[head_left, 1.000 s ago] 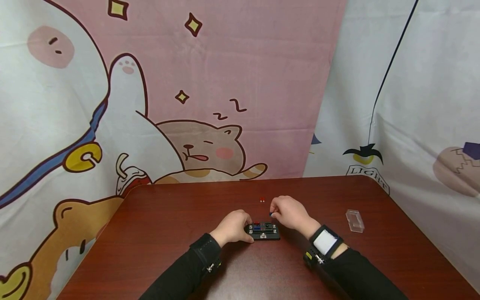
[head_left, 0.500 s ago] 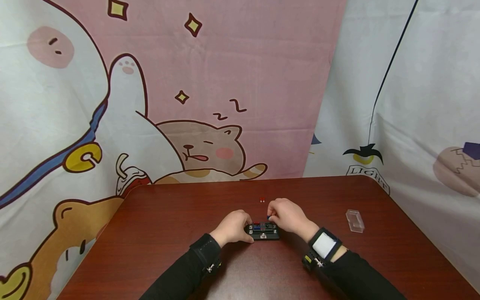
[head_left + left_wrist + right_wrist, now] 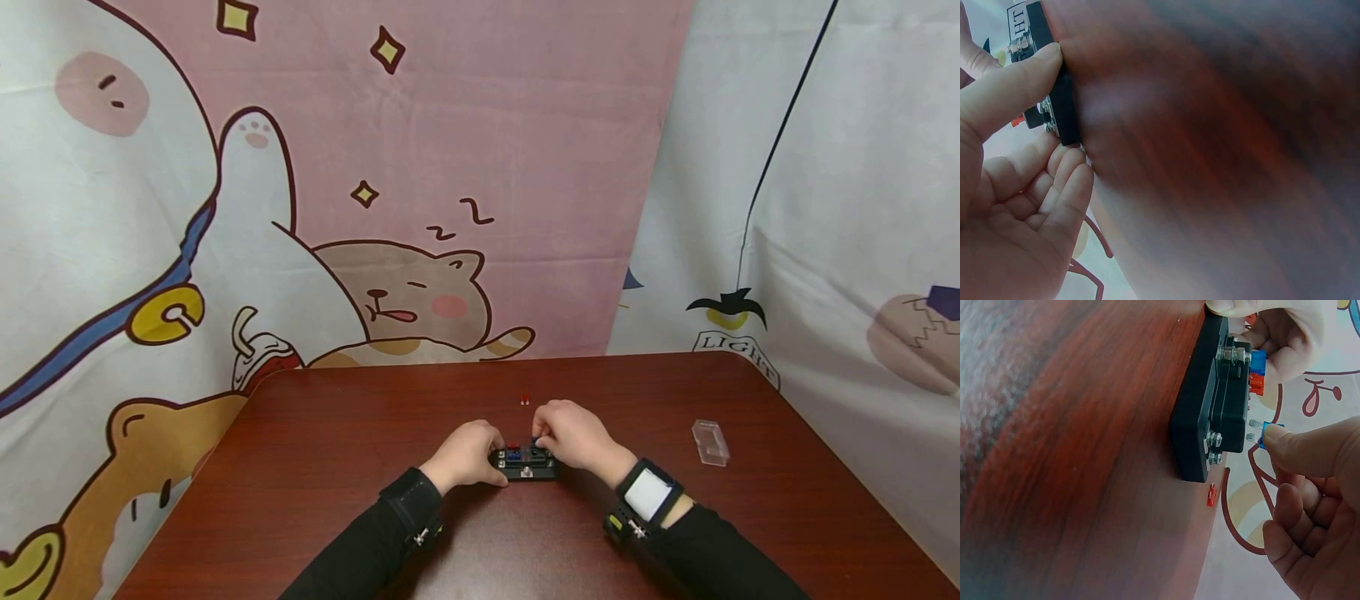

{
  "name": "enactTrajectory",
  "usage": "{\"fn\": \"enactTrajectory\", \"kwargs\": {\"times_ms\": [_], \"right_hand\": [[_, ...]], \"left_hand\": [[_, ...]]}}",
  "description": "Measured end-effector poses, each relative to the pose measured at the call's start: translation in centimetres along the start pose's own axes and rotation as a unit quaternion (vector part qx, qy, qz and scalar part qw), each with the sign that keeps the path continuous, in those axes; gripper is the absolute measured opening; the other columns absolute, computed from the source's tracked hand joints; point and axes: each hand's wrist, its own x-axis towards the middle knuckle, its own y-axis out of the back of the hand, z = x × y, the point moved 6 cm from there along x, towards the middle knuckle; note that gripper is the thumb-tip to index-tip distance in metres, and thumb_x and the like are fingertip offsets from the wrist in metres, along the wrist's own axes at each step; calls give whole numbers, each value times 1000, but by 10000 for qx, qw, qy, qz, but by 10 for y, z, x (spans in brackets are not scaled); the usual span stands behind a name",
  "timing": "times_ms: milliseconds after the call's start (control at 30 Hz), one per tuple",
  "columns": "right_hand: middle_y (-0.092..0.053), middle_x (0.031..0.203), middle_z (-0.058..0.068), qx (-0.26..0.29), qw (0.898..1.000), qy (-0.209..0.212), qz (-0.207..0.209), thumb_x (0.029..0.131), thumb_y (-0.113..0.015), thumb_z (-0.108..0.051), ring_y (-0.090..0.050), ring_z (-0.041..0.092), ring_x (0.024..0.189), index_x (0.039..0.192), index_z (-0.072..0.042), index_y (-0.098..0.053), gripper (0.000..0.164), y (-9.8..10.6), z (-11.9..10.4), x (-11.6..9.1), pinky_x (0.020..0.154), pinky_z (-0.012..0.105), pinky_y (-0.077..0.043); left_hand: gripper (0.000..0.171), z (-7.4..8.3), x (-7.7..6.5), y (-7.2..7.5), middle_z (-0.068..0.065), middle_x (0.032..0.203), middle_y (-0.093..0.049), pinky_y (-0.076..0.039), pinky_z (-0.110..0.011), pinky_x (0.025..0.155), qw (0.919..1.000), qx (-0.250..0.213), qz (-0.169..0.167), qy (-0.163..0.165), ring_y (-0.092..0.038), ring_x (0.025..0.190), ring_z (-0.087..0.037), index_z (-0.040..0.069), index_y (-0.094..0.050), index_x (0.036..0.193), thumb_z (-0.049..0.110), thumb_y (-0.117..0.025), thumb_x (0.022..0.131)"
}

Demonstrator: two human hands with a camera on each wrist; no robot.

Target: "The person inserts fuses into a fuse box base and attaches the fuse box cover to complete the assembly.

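A black fuse block (image 3: 528, 472) with metal terminal screws lies on the table in front of me. My left hand (image 3: 467, 454) grips its left end, thumb on the near side, as the left wrist view also shows on the block (image 3: 1067, 115). In the right wrist view, a seated blue fuse (image 3: 1259, 359) and red fuse (image 3: 1256, 383) stick out of the block's top. My right hand (image 3: 579, 435) pinches another blue blade fuse (image 3: 1270, 432) between thumb and finger. Its two metal prongs point at the block's top, with a small gap between.
Small red fuses (image 3: 525, 400) lie on the table beyond the block. A clear plastic case (image 3: 709, 442) sits to the right. A printed cloth (image 3: 570, 167) hangs behind the brown table (image 3: 337, 433).
My right hand has moved slightly left and toward me, bringing the blue blade fuse from beside the block to over its right part. The left hand and the block have stayed put.
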Motion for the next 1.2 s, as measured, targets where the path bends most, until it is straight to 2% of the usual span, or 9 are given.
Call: {"fn": "enactTrajectory", "kwargs": {"times_ms": [633,933,1200], "right_hand": [[-51,76,-10,-93,9999,48,-53,81,-81,-13,-51,10,73,78,-21,-61,22,-5,-3,0,63,29,-46],[-52,78,-9,-81,9995,296,-53,80,-80,-9,-53,13,74,79,-17,-62,20,-4,-4,0,61,29,-45],[-51,75,-10,-7,9994,337,15,79,-83,-11,-51,10,71,74,-21,-61,25,-5,-4,0,59,27,-44]], "left_hand": [[44,0,-1,0,4,82,-58,-47,-27,71,10000,-3,39,-41,-52,74,-9,8,-72,94,34,-93,64],[44,0,0,0,4,82,-58,-47,-27,71,10000,-6,44,-39,-52,74,-9,8,-72,93,34,-93,64],[45,0,0,0,3,83,-58,-47,-27,71,10000,-1,31,-18,-52,74,-9,8,-72,94,34,-93,64]]}}
